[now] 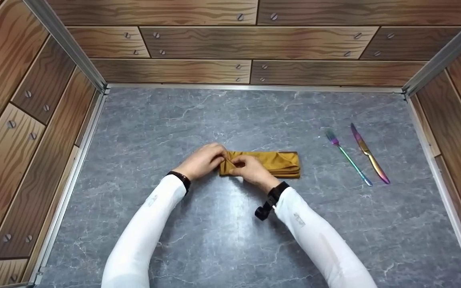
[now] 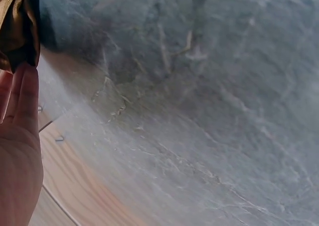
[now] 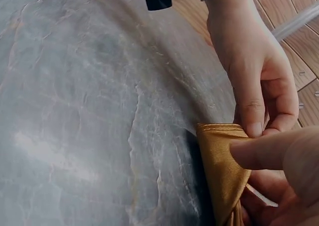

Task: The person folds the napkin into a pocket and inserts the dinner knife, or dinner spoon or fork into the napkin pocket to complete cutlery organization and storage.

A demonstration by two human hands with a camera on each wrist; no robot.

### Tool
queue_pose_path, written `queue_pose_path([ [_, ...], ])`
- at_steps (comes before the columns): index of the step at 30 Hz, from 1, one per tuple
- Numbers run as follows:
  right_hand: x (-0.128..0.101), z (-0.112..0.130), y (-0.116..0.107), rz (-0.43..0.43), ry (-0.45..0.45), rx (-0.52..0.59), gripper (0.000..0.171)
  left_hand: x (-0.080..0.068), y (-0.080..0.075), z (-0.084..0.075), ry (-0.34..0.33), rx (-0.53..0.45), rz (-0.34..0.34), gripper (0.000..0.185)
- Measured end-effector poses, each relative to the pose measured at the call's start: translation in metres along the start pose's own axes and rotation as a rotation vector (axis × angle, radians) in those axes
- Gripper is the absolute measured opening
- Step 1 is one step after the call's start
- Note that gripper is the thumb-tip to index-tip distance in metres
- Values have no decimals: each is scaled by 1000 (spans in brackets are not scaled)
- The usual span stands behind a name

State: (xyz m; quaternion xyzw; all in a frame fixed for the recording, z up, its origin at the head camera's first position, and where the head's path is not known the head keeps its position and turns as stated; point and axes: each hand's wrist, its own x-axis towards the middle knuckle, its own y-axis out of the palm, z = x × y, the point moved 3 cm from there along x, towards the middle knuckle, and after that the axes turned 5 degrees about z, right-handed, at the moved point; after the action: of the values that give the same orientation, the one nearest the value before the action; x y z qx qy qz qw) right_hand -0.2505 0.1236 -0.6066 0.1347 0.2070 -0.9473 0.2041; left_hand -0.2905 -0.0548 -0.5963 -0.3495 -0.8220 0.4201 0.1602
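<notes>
Head view: folded mustard napkin (image 1: 270, 163) lies mid counter (image 1: 214, 240). Left hand (image 1: 203, 161) pinches its left end, thumb on the fold; right hand (image 1: 250, 170) grips the same end from the near side. Rainbow fork (image 1: 347, 157) and knife (image 1: 368, 154) lie side by side, well apart to the right.

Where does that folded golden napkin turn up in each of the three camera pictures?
Head: the golden napkin lies mid-table, both hands at its left end.
Left wrist: only a fold shows in the top-left corner, above the left hand.
Right wrist: lower right, pinched by the fingers.
Shared landmark: the grey marble tabletop.
</notes>
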Motion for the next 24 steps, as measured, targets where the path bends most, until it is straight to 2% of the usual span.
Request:
queue_pose_path([
  [4,0,0,1,55,-15,-8,36,-2,-1,-1,22,19,8,11],
  [8,-1,-1,2,34,7,-6,34,-3,-1,-2,34,43,4,12],
  [14,-2,1,3,1,-20,-135,29,-2,0,-1,21,53,11,12],
  [24,-1,0,6,-51,16,-149,25,-1,1,-1,28,63,15,13],
])
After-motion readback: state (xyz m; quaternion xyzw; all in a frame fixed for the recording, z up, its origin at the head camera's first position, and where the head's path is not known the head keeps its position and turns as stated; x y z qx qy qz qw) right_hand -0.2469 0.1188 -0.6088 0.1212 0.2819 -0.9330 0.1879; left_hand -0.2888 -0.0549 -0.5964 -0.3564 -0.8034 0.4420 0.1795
